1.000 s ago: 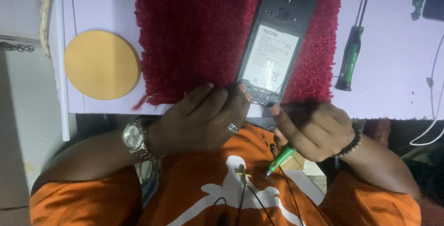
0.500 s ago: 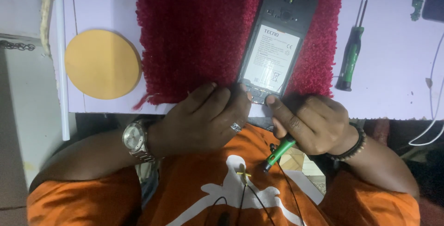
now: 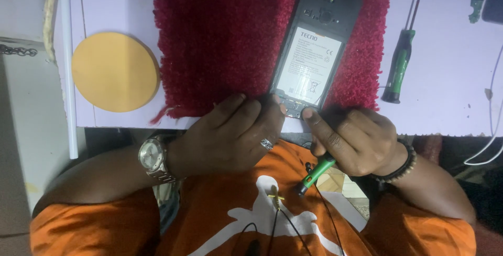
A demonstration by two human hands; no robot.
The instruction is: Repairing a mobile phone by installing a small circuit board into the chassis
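The right hand point(image 3: 361, 140) is curled shut around a green-handled screwdriver point(image 3: 316, 174), its handle sticking out below the palm toward the orange shirt point(image 3: 293, 219), while the index finger stretches forward along the tool to steady the tip. The tip itself is hidden under that finger, but it seems to bear on the near end of the opened smartphone point(image 3: 314, 51), likely on a screw there. Holding the driver low and close like this keeps the pressure straight down on a very small part.

The left hand point(image 3: 230, 135) lies just beside, fingers bent and pressed down on the phone's near left corner, holding it flat rather than gripping anything; a ring shows on one finger and a metal wristwatch point(image 3: 153, 157) on the wrist. The two hands almost touch at the phone's near edge.

The phone lies back-cover off, battery label up, tilted slightly, on a dark red shaggy mat point(image 3: 225, 36), which probably stops it from sliding and catches loose screws. Its near end overhangs the mat's near edge, right at the near edge of the tabletop point(image 3: 445, 78), so it sits directly ahead of both grips and runs away from them.

Further out, a second green-handled tool with two thin prongs point(image 3: 401, 59) lies to the right of the mat, and a round yellow disc point(image 3: 115, 71) lies to its left near the table's left edge.
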